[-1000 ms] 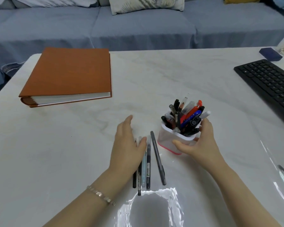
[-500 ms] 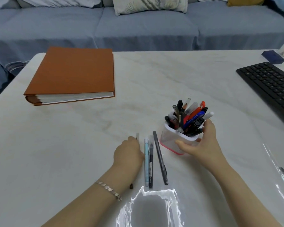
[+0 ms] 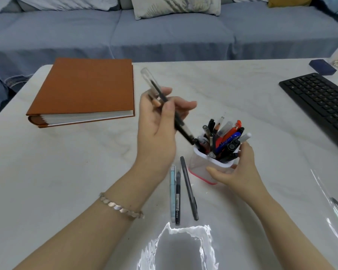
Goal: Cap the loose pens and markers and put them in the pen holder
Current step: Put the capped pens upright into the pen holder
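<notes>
Head view, left hand [image 3: 156,131] pinching one pen [image 3: 180,128], right hand [image 3: 240,170] gripping pen holder [image 3: 200,169], three loose pens [image 3: 178,195], seemingly capped.

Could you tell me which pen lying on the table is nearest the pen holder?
The dark grey pen, rightmost of the three; the light blue pen and black pen lie further left.

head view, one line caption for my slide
Left hand holds a pen at the pen holder's rim, right hand grips the holder, three pens lie beside it on the table.
</notes>
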`<state>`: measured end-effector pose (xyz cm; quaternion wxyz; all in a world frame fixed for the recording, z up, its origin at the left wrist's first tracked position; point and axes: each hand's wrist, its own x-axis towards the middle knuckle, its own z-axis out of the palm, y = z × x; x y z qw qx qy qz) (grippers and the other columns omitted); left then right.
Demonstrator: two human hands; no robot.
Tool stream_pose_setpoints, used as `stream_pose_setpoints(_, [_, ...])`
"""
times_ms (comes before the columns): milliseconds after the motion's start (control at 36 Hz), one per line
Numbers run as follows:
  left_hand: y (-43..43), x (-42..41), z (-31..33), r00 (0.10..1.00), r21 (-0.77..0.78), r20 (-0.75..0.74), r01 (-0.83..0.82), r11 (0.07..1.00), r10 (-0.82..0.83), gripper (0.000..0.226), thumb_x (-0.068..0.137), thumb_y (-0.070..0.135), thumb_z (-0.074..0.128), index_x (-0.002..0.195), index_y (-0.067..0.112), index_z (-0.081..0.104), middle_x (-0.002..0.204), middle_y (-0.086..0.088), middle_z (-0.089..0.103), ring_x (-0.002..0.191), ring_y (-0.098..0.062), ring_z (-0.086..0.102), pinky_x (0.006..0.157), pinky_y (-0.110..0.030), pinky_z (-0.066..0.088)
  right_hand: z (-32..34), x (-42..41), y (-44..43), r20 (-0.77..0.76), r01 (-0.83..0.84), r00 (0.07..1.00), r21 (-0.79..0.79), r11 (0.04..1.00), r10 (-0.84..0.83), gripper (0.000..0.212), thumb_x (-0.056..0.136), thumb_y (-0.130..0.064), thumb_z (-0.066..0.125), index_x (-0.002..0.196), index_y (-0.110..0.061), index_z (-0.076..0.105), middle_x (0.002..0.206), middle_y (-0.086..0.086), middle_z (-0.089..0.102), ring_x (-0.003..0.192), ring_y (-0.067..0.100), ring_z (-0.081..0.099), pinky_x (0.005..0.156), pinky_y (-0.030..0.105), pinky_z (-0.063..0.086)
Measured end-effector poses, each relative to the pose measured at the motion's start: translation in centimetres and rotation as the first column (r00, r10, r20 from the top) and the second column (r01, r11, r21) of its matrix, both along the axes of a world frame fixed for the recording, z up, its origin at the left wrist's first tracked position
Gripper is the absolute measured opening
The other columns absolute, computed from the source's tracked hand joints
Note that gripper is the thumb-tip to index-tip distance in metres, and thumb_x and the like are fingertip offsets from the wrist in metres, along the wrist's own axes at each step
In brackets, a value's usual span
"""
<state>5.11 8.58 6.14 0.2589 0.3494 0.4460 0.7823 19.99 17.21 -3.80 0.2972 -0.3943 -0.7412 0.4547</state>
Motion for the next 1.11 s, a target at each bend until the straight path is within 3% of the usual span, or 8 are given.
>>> stream_pose_setpoints(139, [1.8, 2.5, -1.9, 0.995, -0.029, -0.063, 0.070, 0.997, -0.072, 0.020, 0.092, 0.002, 0.032, 0.093, 0.018, 0.044, 0.086, 0.000, 0.062, 0.097, -0.024, 0.063, 0.094, -0.032, 0.048, -0.2, -0.1, 0.0, -0.001, 0.011, 1.000, 0.010, 1.000, -0.011, 0.072, 0.061, -0.019, 0.082, 0.114, -0.033, 0.035, 0.103, -0.018, 0.037, 0.096, -0.021, 0.040, 0.075, 0.006, 0.041])
stream_pose_setpoints(333, [2.1, 3.4, -3.2, 0.923, -0.318, -0.347, 0.050, 0.947, -0.165, 0.041, 0.088, -0.004, 0.046, 0.095, 0.036, 0.046, 0.096, 0.018, 0.062, 0.094, 0.003, 0.061, 0.087, -0.015, 0.048, -0.2, 0.0, 0.1, -0.001, -0.004, 1.000, 0.018, 1.000, 0.004, 0.074, 0.057, -0.026, 0.080, 0.117, -0.033, 0.037, 0.111, -0.005, 0.043, 0.111, 0.011, 0.046, 0.087, 0.023, 0.042])
stream_pose_setpoints(500, [2.1, 2.2, -2.6, 0.791, -0.274, -0.607, -0.125, 0.954, -0.071, 0.082, 0.078, -0.006, 0.058, 0.132, 0.044, 0.021, 0.124, 0.019, 0.045, 0.087, -0.004, 0.065, 0.082, -0.013, 0.049, -0.3, -0.2, 0.1, 0.005, 0.002, 1.000, 0.054, 0.999, -0.002, 0.077, 0.060, -0.019, 0.081, 0.123, -0.026, 0.037, 0.114, -0.003, 0.041, 0.101, -0.014, 0.043, 0.076, 0.007, 0.042])
stream_pose_setpoints(639, [2.2, 1.7, -3.4, 0.683, -0.283, -0.727, -0.203, 0.937, -0.071, 0.054, 0.080, 0.001, 0.057, 0.129, 0.019, 0.046, 0.129, 0.006, 0.054, 0.106, -0.006, 0.055, 0.095, -0.007, 0.036, -0.4, -0.2, 0.2, -0.007, 0.002, 1.000, 0.052, 0.999, -0.002, 0.078, 0.061, -0.014, 0.081, 0.126, -0.019, 0.038, 0.116, 0.002, 0.042, 0.094, -0.022, 0.042, 0.073, -0.003, 0.038])
stream_pose_setpoints(722, [2.2, 1.7, -4.9, 0.527, -0.345, -0.819, -0.135, 0.929, -0.227, 0.042, 0.085, 0.008, 0.051, 0.128, 0.010, 0.050, 0.141, -0.004, 0.045, 0.131, -0.013, 0.037, 0.109, -0.028, 0.028, -0.4, -0.2, 0.1, -0.017, 0.013, 1.000, 0.070, 0.997, -0.012, 0.073, 0.060, -0.012, 0.081, 0.121, -0.017, 0.041, 0.114, 0.003, 0.043, 0.094, -0.017, 0.042, 0.072, -0.003, 0.036])
stream_pose_setpoints(889, [-0.2, 0.5, -5.6, 0.621, -0.356, -0.770, -0.223, 0.907, -0.149, 0.045, 0.092, 0.026, 0.034, 0.136, 0.019, 0.038, 0.146, 0.007, 0.030, 0.136, -0.007, 0.023, 0.113, -0.029, 0.020, -0.3, 0.0, 0.0, -0.013, 0.007, 1.000, 0.025, 1.000, -0.006, 0.076, 0.063, -0.010, 0.079, 0.121, -0.028, 0.033, 0.113, -0.005, 0.036, 0.094, -0.028, 0.037, 0.072, -0.007, 0.035])
stream_pose_setpoints(972, [-2.0, 0.6, -7.0, 0.743, -0.543, -0.663, -0.391, 0.743, -0.093, 0.048, 0.090, 0.025, 0.049, 0.136, 0.020, 0.037, 0.137, 0.000, 0.040, 0.127, -0.012, 0.036, 0.105, -0.023, 0.031, -0.3, 0.0, 0.0, -0.009, 0.007, 1.000, 0.011, 1.000, -0.007, 0.076, 0.064, -0.010, 0.079, 0.123, -0.027, 0.033, 0.112, -0.007, 0.035, 0.097, -0.019, 0.042, 0.075, -0.001, 0.038])
stream_pose_setpoints(1111, [-4.1, 1.2, -9.7, 0.732, -0.855, -0.514, -0.397, 0.334, -0.447, 0.062, 0.079, 0.035, 0.060, 0.131, 0.018, 0.031, 0.122, -0.006, 0.038, 0.115, -0.026, 0.042, 0.087, -0.030, 0.039, -0.5, 0.0, 0.1, 0.013, 0.006, 1.000, 0.042, 0.999, -0.007, 0.075, 0.063, -0.013, 0.080, 0.122, -0.024, 0.035, 0.108, -0.010, 0.036, 0.097, -0.003, 0.039, 0.074, -0.003, 0.036])
